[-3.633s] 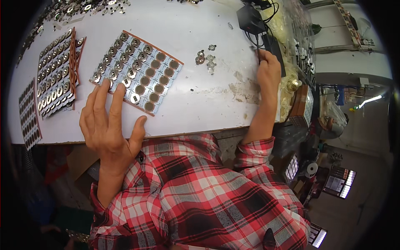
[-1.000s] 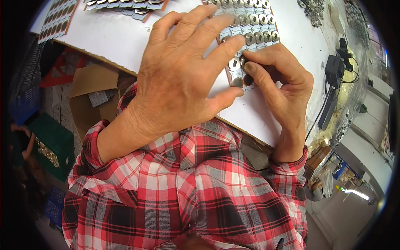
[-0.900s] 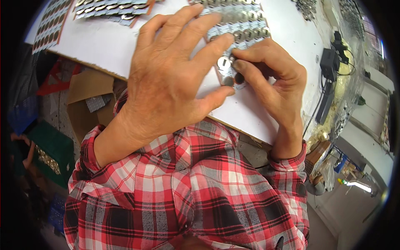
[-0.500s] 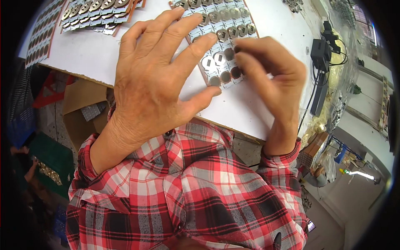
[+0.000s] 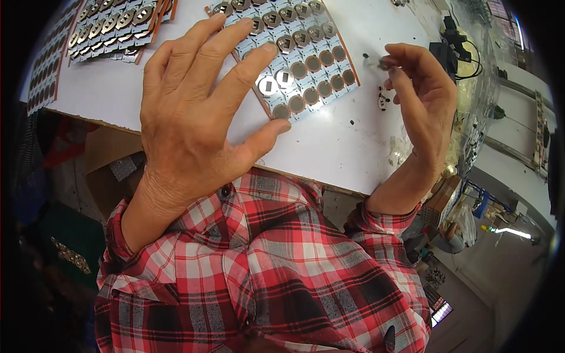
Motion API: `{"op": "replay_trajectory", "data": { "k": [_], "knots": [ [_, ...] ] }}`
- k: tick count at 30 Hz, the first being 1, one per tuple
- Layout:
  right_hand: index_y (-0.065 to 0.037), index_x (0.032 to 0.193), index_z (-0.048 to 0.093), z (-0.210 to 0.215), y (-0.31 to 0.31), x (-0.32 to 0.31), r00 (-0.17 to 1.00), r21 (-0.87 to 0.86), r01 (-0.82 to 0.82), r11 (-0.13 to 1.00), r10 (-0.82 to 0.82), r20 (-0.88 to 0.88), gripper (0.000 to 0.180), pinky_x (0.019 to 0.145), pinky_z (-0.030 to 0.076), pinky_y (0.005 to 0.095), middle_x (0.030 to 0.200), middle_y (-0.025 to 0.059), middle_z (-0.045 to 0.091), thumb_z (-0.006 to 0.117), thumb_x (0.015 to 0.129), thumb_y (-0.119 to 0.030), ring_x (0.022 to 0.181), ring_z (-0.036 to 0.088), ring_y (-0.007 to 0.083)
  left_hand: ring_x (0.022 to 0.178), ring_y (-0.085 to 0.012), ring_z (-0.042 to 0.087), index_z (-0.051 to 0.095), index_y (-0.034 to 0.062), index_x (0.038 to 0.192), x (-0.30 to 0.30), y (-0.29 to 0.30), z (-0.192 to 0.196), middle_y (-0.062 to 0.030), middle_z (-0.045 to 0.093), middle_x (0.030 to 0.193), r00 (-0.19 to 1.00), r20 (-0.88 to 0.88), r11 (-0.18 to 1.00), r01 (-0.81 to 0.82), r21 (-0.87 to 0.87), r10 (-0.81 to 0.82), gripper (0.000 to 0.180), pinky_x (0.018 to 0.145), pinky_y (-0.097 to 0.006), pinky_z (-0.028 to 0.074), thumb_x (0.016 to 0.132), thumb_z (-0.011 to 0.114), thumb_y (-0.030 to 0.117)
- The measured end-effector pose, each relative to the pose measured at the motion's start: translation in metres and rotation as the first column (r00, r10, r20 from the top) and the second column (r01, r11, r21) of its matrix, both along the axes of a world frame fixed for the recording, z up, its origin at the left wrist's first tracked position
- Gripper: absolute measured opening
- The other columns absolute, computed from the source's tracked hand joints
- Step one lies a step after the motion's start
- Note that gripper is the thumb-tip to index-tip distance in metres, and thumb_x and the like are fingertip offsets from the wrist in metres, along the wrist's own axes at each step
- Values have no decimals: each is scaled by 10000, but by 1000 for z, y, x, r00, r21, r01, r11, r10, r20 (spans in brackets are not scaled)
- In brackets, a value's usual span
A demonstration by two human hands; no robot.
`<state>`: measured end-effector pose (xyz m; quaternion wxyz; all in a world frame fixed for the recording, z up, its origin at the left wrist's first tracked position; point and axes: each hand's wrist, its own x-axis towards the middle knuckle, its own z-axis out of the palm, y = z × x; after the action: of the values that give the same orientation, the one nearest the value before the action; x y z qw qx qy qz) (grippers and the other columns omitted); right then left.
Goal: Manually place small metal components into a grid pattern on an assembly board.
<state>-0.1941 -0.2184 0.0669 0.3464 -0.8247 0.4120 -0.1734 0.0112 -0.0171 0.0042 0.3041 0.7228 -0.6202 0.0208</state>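
My left hand [image 5: 197,112] lies with fingers spread across the left side of a light-blue panel [image 5: 346,52] of joined small boards with an orange-brown edge. Its thumb tip rests near the panel's near left corner. Far rows carry metal clips over round places; in the two nearest rows, most places are bare dark discs [image 5: 325,88]. Two bright silver clips [image 5: 285,77] sit at the left of one of these rows. Right of the panel, my right hand [image 5: 421,94] is raised, thumb and forefinger pinched on a small metallic piece [image 5: 386,62], too small to make out fully.
Small black bits [image 5: 382,101] are scattered on the white table [image 5: 329,153] below my right hand. Similar panels [image 5: 109,26] are stacked at the far left, beside one with dark discs [image 5: 46,79]. Black adapters and cables [image 5: 442,57] lie far right. A cardboard box [image 5: 109,162] stands below the table's left edge.
My right hand has moved right, away from the panel's near rows, uncovering the discs there. The panel and my left hand appear further left in view.
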Motion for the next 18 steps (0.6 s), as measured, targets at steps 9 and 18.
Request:
{"op": "replay_trajectory", "data": {
  "k": [9, 18],
  "knots": [
    [1, 1117, 731, -9, -6, 0, 979, -154, 120, 981, -92, 182, 208, 751, 470, 204, 914, 8, 704, 704, 913, -24, 827, 621, 67, 1363, -325, 545, 697, 166, 1323, 0, 0, 1, -102, 627, 1425, 1000, -1, 1000, 1, 1, -1, 732, 1100, -467, 403, 650, 893, 379],
    [22, 1087, 740, -15, 9, 12, 997, -19, -10, 1000, 8, -76, 219, 682, 474, 204, 816, 4, 706, 792, 908, -94, 723, 617, 61, 1356, -319, 548, 704, 167, 1312, 0, 1, 1, -99, 627, 1421, 1000, -1, 1000, -8, 2, 8, 712, 1088, -464, 409, 657, 885, 382]
  ]
}}
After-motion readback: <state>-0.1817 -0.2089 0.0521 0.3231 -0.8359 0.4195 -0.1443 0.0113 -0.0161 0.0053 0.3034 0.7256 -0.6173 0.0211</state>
